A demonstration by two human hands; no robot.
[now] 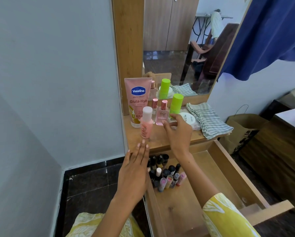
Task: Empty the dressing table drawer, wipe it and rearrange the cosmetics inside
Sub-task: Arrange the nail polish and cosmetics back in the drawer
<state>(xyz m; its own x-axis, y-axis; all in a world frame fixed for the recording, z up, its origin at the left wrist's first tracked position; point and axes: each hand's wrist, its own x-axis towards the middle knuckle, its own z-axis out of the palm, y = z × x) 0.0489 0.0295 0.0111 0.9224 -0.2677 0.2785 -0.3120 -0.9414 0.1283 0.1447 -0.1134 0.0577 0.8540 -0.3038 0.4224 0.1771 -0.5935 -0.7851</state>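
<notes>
Legibly: Vaseline Gluta-Hya tube (137,101), DGZ bottle (162,113), zudio jar (188,119).

Matt wooden drawer (218,161), striped woven cloth (210,120), glossy pink plastic bottle (146,124).

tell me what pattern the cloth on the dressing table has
Grey and white stripes on the cloth, head view.

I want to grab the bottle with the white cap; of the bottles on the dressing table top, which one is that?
The pink bottle nearest the table's front edge, in front of the Vaseline tube. The others have rose-gold or green caps.
</notes>
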